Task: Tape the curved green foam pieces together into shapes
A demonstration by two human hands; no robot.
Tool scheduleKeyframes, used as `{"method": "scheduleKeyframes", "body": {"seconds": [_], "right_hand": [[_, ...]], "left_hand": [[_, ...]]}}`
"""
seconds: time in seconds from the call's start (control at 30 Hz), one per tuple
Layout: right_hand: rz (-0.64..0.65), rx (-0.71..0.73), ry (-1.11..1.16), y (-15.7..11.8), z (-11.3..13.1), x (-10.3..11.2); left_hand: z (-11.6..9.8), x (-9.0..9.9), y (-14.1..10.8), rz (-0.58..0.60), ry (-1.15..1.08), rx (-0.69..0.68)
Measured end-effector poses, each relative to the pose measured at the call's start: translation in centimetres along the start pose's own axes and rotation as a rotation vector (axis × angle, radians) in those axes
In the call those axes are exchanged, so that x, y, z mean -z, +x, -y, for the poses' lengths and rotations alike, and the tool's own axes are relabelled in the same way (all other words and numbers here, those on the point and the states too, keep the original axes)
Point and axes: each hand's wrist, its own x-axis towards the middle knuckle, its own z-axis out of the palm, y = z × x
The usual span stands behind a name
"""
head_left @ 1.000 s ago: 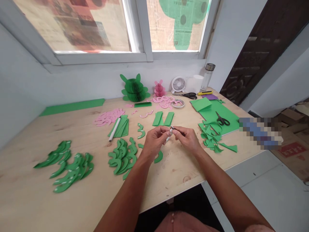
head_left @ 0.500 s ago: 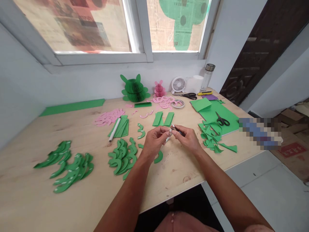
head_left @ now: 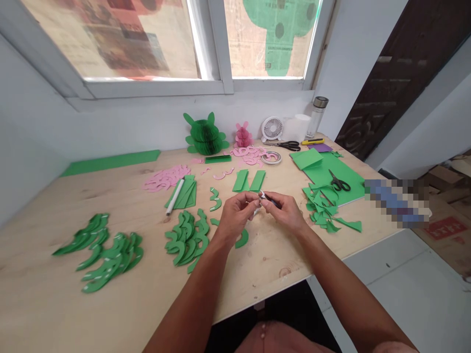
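Observation:
Fingertips of both my hands meet above the middle of the table. My left hand [head_left: 238,210] pinches a small white strip [head_left: 256,212] that looks like tape. My right hand [head_left: 286,210] is closed around a slim dark tool [head_left: 270,198] with a light tip; its exact kind is not clear. Below my left wrist lies a curved green paper piece [head_left: 242,239], partly hidden by the arm. To its left is a pile of wavy green paper cutouts [head_left: 186,238]. A single wavy green cutout with white strips [head_left: 215,199] lies just beyond.
At left lie more green cutouts with white strips [head_left: 114,260]. Folded green cards [head_left: 241,180], a white marker [head_left: 175,196] and a tape roll [head_left: 271,157] sit farther back. To the right are green scraps [head_left: 322,208] and black scissors [head_left: 339,182] on green sheets. Honeycomb paper figures [head_left: 206,137] stand by the wall.
The dark tool and the white strip have shifted slightly between my fingertips. Both hands stay in nearly the same place, and the things on the table have not moved.

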Motion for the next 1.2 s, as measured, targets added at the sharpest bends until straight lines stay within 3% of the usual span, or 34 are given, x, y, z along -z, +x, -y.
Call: {"method": "scheduleKeyframes", "body": {"seconds": [0.53, 1.2], "right_hand": [[-0.032, -0.033, 0.106, -0.04, 0.42, 0.01], [0.006, 0.021, 0.04, -0.08, -0.11, -0.04]], "left_hand": [[-0.67, 0.27, -0.05, -0.016, 0.008, -0.007], [-0.22, 0.21, -0.07, 0.021, 0.009, -0.004]]}}
